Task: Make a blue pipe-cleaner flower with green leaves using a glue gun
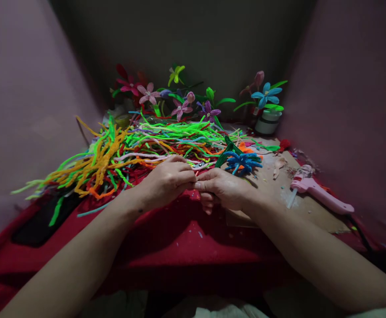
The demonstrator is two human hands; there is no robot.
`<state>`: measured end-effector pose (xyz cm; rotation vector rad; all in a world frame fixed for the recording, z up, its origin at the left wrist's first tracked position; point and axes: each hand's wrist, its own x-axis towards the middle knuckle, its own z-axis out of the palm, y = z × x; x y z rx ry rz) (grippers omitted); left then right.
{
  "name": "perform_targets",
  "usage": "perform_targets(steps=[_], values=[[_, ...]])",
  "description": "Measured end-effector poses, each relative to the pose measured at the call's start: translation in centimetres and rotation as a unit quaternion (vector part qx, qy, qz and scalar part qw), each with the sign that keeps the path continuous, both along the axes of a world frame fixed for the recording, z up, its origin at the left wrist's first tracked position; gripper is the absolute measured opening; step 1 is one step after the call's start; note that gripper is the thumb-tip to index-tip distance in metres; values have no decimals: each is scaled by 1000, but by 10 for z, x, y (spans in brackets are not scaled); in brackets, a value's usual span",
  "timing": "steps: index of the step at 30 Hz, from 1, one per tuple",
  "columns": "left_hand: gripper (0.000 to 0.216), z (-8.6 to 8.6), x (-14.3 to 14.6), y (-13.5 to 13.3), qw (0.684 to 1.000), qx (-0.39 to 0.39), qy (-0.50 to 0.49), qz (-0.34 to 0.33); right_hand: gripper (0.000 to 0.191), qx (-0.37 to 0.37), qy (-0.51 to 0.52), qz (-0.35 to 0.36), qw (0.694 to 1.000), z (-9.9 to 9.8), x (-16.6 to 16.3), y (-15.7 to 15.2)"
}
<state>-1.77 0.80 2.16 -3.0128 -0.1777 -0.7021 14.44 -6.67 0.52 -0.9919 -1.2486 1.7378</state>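
Note:
My left hand (169, 182) and my right hand (224, 187) meet fingertip to fingertip above the front of the red cloth. Both are closed in a pinch. What they hold, if anything, is too small and hidden to name; a bit of red shows just above the fingertips. Behind them spreads a big pile of pipe cleaners (179, 131) in green, orange, white, red and other colours. To the right of my right hand lies a blue bundle of bent pipe cleaners (244, 162), with dark green and orange pieces beside it.
A pink glue gun (325, 194) rests on a cardboard sheet (279, 198) at the right. Pipe-cleaner flowers (181, 108) stand along the back, and a blue flower (266, 95) rises by a white-lidded jar (268, 122). A dark flat object (35, 229) lies at the left on the red cloth (179, 243).

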Motion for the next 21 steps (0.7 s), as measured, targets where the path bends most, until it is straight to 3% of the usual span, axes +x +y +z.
perform_targets(steps=[7,12,15,18,21], values=[[23,-3,1,-1,1000,6,-23,2,5,41,-43,15,998,4,4,2],[20,-3,0,-4,998,-68,-14,11,20,55,-56,30,996,6,11,3],[15,2,-1,-7,995,-95,-12,38,29,114,-101,-81,985,9,18,6],[15,6,-1,-9,992,-105,-22,63,28,171,-172,-207,948,18,23,6],[15,7,-1,-10,991,-104,-35,81,21,229,-210,-239,920,28,25,1]])
